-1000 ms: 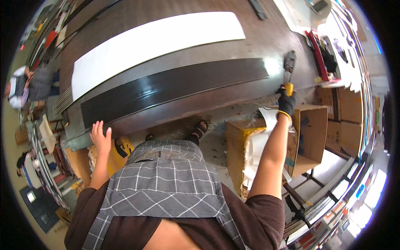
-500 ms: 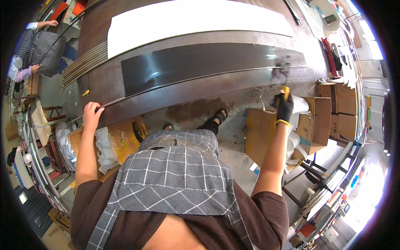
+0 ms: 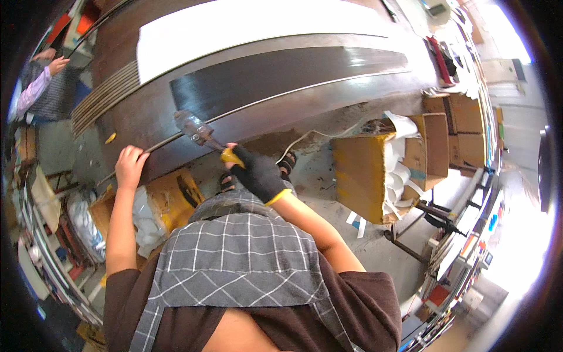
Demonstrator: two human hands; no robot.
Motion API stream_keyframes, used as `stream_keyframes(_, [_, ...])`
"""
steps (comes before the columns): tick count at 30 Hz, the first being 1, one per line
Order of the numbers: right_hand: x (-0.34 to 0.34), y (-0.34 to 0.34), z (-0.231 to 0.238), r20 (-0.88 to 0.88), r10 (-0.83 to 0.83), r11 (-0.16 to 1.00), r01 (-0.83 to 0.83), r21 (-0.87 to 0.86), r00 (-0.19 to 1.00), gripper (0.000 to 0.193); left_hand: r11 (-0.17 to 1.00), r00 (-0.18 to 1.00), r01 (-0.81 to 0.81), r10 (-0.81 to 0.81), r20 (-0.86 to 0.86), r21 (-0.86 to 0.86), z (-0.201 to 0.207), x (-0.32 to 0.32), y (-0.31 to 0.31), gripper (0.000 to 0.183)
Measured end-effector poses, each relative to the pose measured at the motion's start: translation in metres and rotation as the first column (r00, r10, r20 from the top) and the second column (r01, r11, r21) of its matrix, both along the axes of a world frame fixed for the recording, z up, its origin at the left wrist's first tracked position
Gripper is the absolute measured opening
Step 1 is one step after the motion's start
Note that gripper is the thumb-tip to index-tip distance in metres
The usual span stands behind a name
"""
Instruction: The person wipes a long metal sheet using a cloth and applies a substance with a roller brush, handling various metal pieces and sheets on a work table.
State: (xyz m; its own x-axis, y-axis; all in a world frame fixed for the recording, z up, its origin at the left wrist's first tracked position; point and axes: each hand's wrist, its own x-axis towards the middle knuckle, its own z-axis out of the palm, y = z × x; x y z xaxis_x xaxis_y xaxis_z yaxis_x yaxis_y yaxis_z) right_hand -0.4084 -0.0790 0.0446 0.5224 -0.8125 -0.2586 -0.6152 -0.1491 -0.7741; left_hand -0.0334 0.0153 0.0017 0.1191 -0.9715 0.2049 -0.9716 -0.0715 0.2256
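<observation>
Within the gloved right hand point(image 3: 255, 173): yellow-handled tool point(image 3: 204, 136), fingers closed round it, head pointing up-left over the thin rod point(image 3: 252, 105). Rod: long axis left-to-right along the worktop point(image 3: 258, 122). Left hand point(image 3: 130, 167): at its left end, fingers bent, grip unclear.

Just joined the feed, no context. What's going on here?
A person at a dark table has the left hand on a long thin rod; the grip can't be made out. The gloved right hand holds a yellow-handled hand tool, its metal head at the rod, just right of the left hand; contact is unclear. Beyond the rod lie a black strip and, farther back, a white sheet. Another person is at far left.
</observation>
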Motion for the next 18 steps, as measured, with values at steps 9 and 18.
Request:
stream_keyframes(9, [-0.338,-0.245,-0.084,0.249,-0.823,0.551,0.823,0.135,0.510,0.040,0.963,0.995,-0.088,0.095,-0.015,0.255,0.012,-0.002,-0.009,0.020])
stream_keyframes(18, [-0.495,-0.402,-0.060,0.133,-0.895,0.446,0.842,0.302,0.426,0.030,0.879,0.981,-0.194,0.175,0.084,0.435,0.023,-0.007,-0.006,0.020])
